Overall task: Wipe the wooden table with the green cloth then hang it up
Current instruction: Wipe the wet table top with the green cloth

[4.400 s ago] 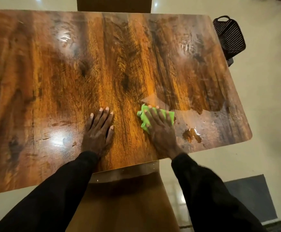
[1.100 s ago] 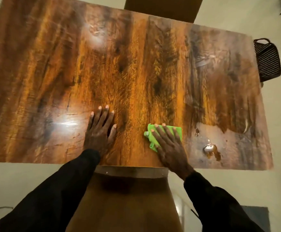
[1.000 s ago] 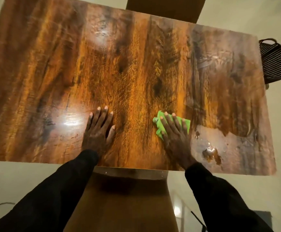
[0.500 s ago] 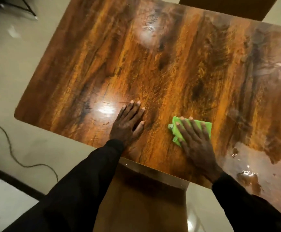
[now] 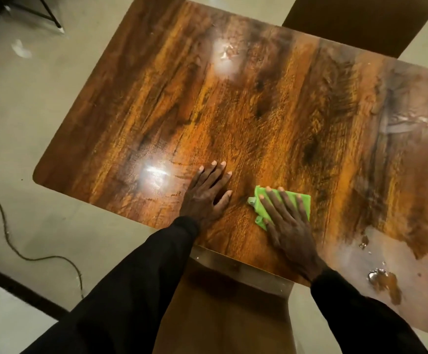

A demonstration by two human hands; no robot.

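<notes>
The glossy wooden table (image 5: 246,111) fills most of the view. A folded green cloth (image 5: 302,200) lies on it near the front edge, and my right hand (image 5: 288,223) presses flat on the cloth with fingers spread and straight. Just to the left, my left hand (image 5: 205,195) rests flat on the bare wood, fingers straight. A wet patch with a small puddle (image 5: 378,275) sits on the table at the front right.
A brown chair seat (image 5: 223,315) stands under the front edge between my arms; another chair back (image 5: 360,19) is at the far side. A cable (image 5: 16,241) snakes over the pale floor at left. Dark metal legs (image 5: 47,14) stand at top left.
My view has swung left, so the table's left corner and the floor cable show. My right hand slid the cloth slightly left, toward my left hand, which stayed planted.
</notes>
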